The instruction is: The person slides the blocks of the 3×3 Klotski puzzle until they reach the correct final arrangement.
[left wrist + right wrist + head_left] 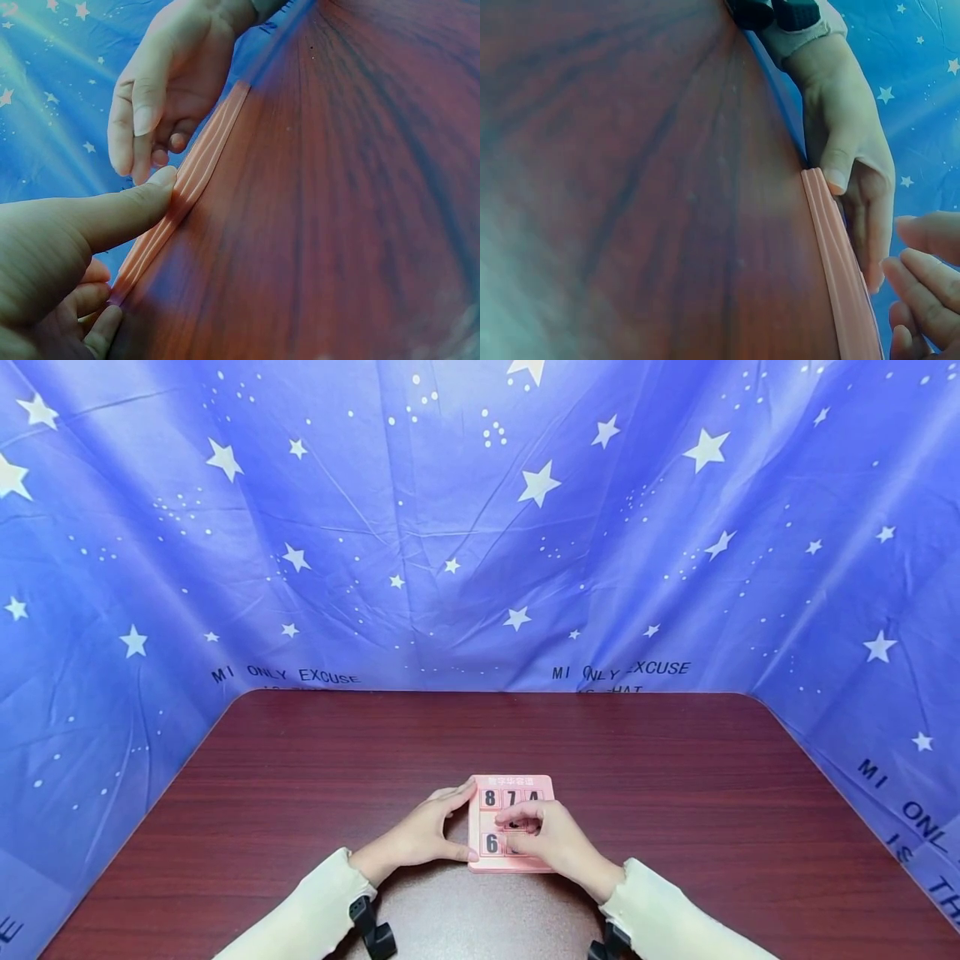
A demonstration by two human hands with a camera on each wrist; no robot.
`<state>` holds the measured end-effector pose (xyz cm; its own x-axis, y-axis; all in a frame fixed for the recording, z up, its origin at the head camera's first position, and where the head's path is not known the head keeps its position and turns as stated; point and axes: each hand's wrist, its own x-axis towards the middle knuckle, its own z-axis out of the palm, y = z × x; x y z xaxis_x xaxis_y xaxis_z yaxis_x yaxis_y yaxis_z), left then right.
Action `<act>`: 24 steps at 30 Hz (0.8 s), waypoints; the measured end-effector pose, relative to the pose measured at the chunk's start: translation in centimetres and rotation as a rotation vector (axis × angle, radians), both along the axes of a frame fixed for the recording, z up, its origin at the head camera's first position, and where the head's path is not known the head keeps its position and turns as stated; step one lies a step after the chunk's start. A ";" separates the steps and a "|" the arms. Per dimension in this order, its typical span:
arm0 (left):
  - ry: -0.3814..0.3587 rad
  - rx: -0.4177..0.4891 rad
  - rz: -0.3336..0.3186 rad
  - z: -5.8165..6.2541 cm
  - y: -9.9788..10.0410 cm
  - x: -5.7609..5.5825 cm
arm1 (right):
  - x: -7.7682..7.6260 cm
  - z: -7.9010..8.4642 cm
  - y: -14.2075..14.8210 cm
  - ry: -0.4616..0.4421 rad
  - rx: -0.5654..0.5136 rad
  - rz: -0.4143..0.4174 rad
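Note:
A pink number sliding puzzle [495, 866] lies flat on the table. Its top row reads 8, 7 and what looks like 4; a 6 tile [491, 843] sits at lower left, with a bare pink slot above it. My left hand [420, 835] holds the puzzle's left side, thumb at the near corner and fingers at the far one. In the left wrist view, that thumb presses the puzzle's layered edge [187, 180]. Over the board, my right hand [562, 839] has bent fingers around the middle tiles and hides several numbers. Whether its fingertips touch a tile, I cannot tell.
The dark red wooden table [300, 760] extends around the puzzle. Behind it and at both sides hangs a blue curtain [450, 527] with white stars and printed words. Black wrist cameras [372, 928] are strapped over the pale sleeves [667, 910].

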<state>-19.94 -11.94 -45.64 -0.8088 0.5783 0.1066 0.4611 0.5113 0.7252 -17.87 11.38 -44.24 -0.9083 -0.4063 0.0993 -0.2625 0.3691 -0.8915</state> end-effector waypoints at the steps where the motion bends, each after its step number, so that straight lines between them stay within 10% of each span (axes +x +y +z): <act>1: 0.004 -0.001 -0.001 0.0 0.0 0.0 | 0.1 0.0 0.0 -0.001 -0.008 0.005; 24: 0.018 -0.003 0.004 -0.1 0.0 0.0 | 0.8 -0.5 0.0 0.057 0.029 -0.011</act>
